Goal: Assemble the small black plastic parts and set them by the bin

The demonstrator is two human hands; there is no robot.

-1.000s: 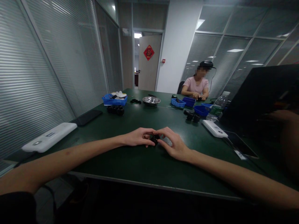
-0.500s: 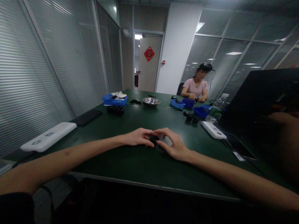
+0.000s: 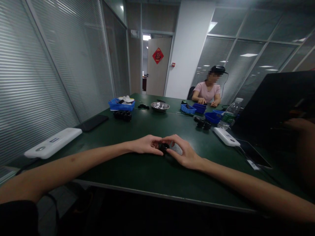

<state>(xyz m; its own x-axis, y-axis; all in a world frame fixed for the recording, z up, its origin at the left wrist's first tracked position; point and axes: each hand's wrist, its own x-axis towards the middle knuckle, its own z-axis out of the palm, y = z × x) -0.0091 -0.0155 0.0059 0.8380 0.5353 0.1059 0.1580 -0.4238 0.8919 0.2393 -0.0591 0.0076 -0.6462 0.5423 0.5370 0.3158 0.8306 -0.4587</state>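
My left hand [image 3: 145, 145] and my right hand [image 3: 183, 151] meet at the middle of the dark green table [image 3: 137, 170]. Both pinch a small black part [image 3: 163, 147] that rests on or just above the tabletop. The fingers of each hand curl around it, so most of the part is hidden. My forearms stretch in from the lower left and lower right.
A white device [image 3: 52, 142] and a black phone [image 3: 92, 123] lie at left. Farther back are a blue tray [image 3: 121, 104], black parts [image 3: 122, 115], a steel bowl [image 3: 159, 106], more blue bins [image 3: 188, 108] and a water bottle [image 3: 227, 116]. Another white device [image 3: 226, 136] lies at right. A person [image 3: 208, 92] sits across.
Both hands stay pinched on the small black part with only slight finger shifts. The view has drifted a little.
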